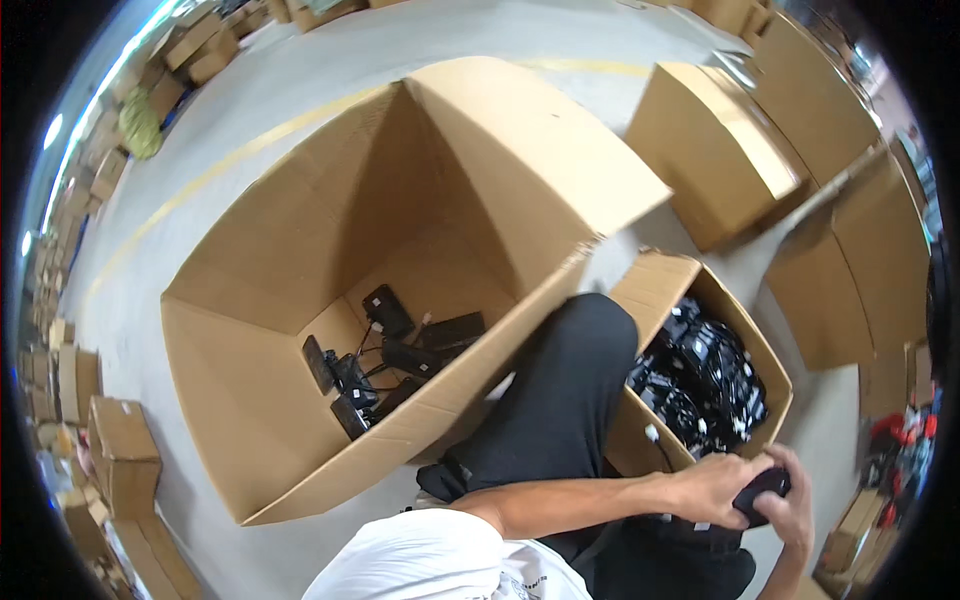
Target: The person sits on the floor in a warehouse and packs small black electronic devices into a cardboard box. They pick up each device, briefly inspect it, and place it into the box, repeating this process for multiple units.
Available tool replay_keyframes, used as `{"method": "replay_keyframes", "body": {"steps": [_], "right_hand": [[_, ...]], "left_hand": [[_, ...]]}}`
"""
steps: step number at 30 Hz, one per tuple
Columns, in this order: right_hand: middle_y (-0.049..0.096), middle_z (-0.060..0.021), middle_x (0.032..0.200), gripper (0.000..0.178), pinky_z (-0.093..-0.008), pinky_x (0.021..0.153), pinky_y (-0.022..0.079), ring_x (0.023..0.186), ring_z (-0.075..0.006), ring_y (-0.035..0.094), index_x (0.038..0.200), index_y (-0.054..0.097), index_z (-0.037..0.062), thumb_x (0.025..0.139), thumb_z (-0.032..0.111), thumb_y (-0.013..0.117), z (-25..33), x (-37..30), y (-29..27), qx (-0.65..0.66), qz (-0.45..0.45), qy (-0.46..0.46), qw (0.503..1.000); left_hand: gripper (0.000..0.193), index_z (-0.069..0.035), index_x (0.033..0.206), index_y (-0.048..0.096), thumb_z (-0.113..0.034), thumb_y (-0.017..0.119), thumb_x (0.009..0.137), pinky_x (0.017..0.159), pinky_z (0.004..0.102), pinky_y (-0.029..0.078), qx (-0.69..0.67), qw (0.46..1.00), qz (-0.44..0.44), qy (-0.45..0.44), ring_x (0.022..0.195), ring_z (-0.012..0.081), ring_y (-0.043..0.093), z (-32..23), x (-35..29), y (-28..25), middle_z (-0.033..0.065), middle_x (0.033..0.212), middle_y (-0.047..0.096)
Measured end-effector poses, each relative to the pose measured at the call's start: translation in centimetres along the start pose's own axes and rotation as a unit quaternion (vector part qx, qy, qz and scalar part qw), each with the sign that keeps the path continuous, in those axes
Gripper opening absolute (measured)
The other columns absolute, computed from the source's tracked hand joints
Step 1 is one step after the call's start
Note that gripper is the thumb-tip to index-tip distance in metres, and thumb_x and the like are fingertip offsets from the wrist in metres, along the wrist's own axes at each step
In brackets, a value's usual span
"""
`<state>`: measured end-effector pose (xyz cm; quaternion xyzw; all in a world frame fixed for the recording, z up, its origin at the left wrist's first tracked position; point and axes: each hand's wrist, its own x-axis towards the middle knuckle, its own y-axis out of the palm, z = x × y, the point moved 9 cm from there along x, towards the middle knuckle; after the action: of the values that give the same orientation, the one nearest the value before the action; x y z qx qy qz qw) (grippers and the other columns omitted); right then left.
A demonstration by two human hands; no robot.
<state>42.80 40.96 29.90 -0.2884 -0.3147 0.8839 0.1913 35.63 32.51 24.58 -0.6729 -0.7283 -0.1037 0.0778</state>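
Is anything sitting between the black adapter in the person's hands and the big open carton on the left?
Yes. The person's own raised knee lies between the black adapter, gripped by both hands, and the big carton.

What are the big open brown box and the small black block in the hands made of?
Big open brown box: corrugated cardboard by the look, matte tan, with creased flaps and fold lines. Small black block, gripped by the left hand and the right hand: probably moulded plastic, dark with a dull sheen; too small to be sure.
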Motion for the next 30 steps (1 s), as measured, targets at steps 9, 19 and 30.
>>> {"method": "replay_keyframes", "body": {"steps": [9, 19, 30], "right_hand": [[0.06, -0.0146, 0.131, 0.065, -0.0365, 0.104, 0.046, 0.12, -0.025, 0.058, 0.145, 0.046, -0.0038, 0.094, 0.023, 0.076, -2.8, 0.2, -0.1, 0.063, -0.061, -0.074, 0.993], [0.059, -0.0112, 0.119, 0.087, -0.0333, 0.098, 0.045, 0.112, -0.0204, 0.057, 0.137, 0.046, -0.0039, 0.075, 0.045, 0.082, -1.8, 1.8, -0.3, 0.017, -0.204, 0.018, 0.979], [0.064, -0.0058, 0.103, 0.086, -0.0268, 0.084, 0.047, 0.094, -0.0131, 0.06, 0.118, 0.059, -0.0041, 0.066, 0.057, 0.089, 1.9, 2.1, -6.6, 0.174, -0.197, -0.074, 0.962]], "left_hand": [[0.078, 0.004, 0.131, 0.055, -0.038, 0.086, 0.072, 0.077, 0.0417, 0.055, -0.141, 0.971, -0.173, 0.085, 0.083, 0.034, 0.07, 4.0, -1.8, -5.3, 0.0221, 0.098, 0.071], [0.069, 0.005, 0.13, 0.046, -0.053, 0.065, 0.098, 0.071, 0.0308, 0.054, -0.268, 0.914, -0.303, -0.023, 0.081, 0.0144, 0.064, 9.1, -2.7, -7.8, 0.0112, 0.092, 0.064], [0.083, 0.006, 0.153, 0.028, -0.022, 0.076, 0.092, 0.117, 0.0311, 0.034, -0.114, 0.993, 0.009, -0.01, 0.14, 0.0194, 0.042, 3.3, -0.3, -2.4, 0.0176, 0.149, 0.045]]}}
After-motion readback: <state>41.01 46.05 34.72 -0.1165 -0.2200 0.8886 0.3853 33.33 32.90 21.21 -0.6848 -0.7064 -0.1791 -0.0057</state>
